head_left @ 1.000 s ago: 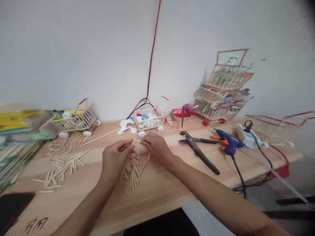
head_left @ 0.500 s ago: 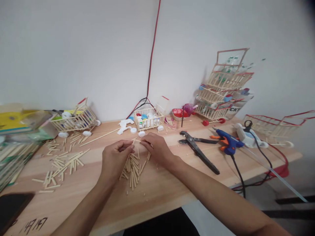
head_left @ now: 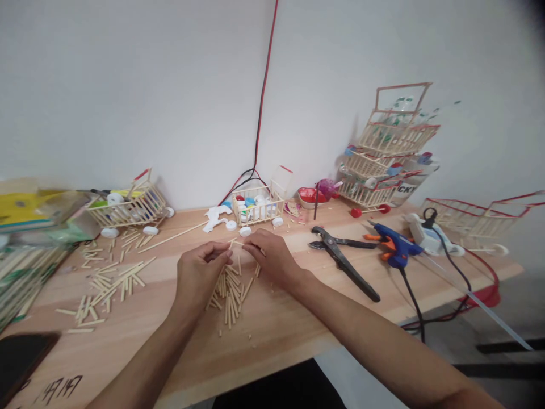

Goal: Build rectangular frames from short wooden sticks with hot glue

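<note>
My left hand is closed, its thumb and fingers pinching a short wooden stick above the table. Facing it, my right hand is closed as well, its fingertips on another thin wooden stick that meets the first near its end. Whether the two sticks are joined I cannot tell. Below and between my hands lies a loose pile of short cut sticks, partly hidden by my left hand. Just behind my hands stands a small stick-built cart on white cap wheels, holding bottle caps.
Pliers and a blue glue gun lie to the right, beside a power strip. Stacked stick carts stand at the back right. More cut sticks, another cart and a phone are on the left.
</note>
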`<state>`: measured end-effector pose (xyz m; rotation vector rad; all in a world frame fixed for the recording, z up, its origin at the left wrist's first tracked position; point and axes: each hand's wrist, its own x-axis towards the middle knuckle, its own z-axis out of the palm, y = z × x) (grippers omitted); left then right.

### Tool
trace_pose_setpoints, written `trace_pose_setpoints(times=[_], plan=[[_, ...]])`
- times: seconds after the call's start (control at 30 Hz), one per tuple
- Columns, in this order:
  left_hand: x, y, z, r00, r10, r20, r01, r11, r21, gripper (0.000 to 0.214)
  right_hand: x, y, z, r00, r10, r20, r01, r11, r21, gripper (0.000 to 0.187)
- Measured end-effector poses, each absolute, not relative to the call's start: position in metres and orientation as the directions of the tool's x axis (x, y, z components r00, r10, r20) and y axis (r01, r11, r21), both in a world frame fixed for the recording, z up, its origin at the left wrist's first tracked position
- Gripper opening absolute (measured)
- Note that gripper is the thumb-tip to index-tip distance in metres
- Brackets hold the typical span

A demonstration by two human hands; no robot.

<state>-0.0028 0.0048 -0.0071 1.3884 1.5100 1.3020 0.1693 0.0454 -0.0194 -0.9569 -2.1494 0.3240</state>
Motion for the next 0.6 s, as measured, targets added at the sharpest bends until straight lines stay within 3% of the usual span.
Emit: trace_pose_setpoints(times=[0.6], plan=[[-0.0026,0.0048,-0.0068,-0.188,0.973,0.136,0.288,-0.077,0.955,0.028,0.1689,0.044,-0.0198,-0.448,0.722,0.527,0.527,0.69,-0.497,0.016]])
